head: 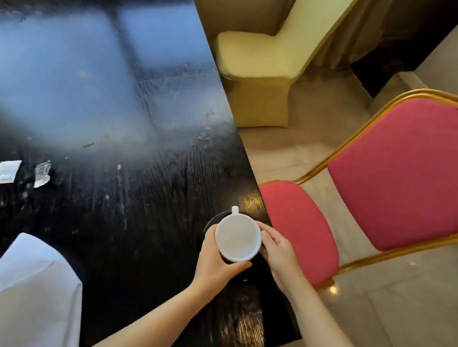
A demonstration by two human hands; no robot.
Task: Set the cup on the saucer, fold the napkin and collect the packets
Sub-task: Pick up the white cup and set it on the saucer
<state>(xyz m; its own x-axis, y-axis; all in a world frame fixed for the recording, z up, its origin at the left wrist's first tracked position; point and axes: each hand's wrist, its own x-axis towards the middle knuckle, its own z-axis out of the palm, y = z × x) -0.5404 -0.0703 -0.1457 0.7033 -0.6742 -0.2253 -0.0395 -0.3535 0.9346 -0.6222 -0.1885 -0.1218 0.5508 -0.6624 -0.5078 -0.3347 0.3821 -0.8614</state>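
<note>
A white cup is above a dark saucer near the table's right edge, its handle pointing away from me. My left hand wraps the cup's near left side. My right hand touches its right side with the fingertips. Whether the cup rests on the saucer I cannot tell. A white napkin lies unfolded at the table's near left corner. Two small white packets lie side by side on the left of the table.
The black glossy table reflects a window. A red chair with a gold frame stands close to the table's right edge beside the cup. A chair in a cream cover stands farther back. Tiled floor lies to the right.
</note>
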